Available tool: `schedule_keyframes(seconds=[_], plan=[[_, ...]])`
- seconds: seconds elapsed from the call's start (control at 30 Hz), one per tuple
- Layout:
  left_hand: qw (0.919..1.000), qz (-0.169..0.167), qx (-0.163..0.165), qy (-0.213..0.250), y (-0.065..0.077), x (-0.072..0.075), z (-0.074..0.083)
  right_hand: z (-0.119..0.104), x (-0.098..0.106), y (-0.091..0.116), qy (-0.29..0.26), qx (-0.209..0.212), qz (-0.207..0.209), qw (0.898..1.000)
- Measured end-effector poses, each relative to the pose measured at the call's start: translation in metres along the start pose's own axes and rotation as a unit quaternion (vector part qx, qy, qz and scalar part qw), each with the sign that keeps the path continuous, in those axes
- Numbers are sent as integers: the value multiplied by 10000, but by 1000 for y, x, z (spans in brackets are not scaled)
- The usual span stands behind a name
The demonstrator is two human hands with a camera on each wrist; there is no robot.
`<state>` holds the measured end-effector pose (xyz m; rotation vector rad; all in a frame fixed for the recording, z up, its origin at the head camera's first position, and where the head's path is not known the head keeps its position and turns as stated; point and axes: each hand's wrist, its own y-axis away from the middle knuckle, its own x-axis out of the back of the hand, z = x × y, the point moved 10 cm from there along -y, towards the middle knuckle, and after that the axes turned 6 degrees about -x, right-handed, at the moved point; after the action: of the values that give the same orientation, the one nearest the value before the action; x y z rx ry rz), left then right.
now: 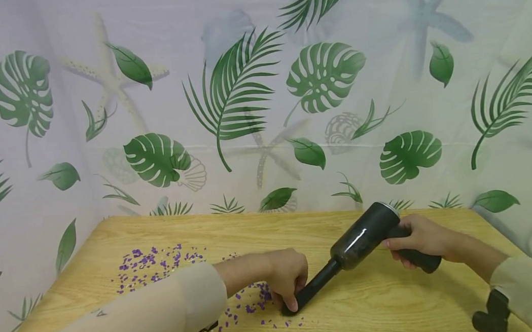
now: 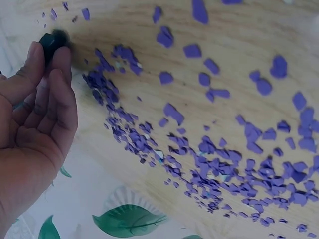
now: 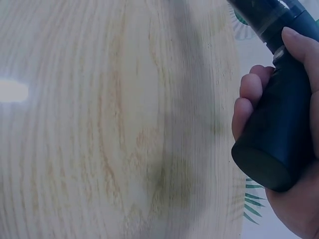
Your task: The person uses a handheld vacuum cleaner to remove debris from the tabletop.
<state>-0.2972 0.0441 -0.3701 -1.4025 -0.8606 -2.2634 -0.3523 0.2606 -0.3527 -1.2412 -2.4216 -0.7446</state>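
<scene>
A black handheld vacuum cleaner point(image 1: 362, 239) slants over the wooden table, its long nozzle point(image 1: 319, 283) reaching down and left to the tabletop. My right hand point(image 1: 419, 242) grips its handle point(image 3: 279, 124), fingers wrapped round and thumb along the top. With the thumb and fingers of my left hand point(image 1: 288, 276) I pinch the nozzle's tip, which the left wrist view shows as a dark end point(image 2: 54, 44). Small purple scraps point(image 1: 256, 303) lie beside and under my left hand, several close to the nozzle's mouth. The left sleeve hides part of them.
More purple scraps point(image 1: 137, 263) spread over the left side of the wooden table point(image 1: 233, 229). A cloth printed with leaves point(image 1: 243, 86) hangs behind the table's far edge. A black wrist mount point(image 1: 492, 314) sits by the right sleeve.
</scene>
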Motion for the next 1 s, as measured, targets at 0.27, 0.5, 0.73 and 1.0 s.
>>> schedule_keyframes(seconds=[0.27, 0.5, 0.73, 1.0], plan=[[9994, -310, -120, 47, 0, -16, 20, 0, -10, 3, -54, 151, -552, 9983], [9985, 535, 38, -107, -20, 19, 16, 2, 36, 13, 94, 27, 156, 9998], [9876, 1371, 266, -721, -48, 47, -21, 18, 65, 9, 186, -519, 929, 9941], [9918, 1219, -44, -379, -40, 33, -8, 15, 56, 10, 269, -465, 505, 9973]])
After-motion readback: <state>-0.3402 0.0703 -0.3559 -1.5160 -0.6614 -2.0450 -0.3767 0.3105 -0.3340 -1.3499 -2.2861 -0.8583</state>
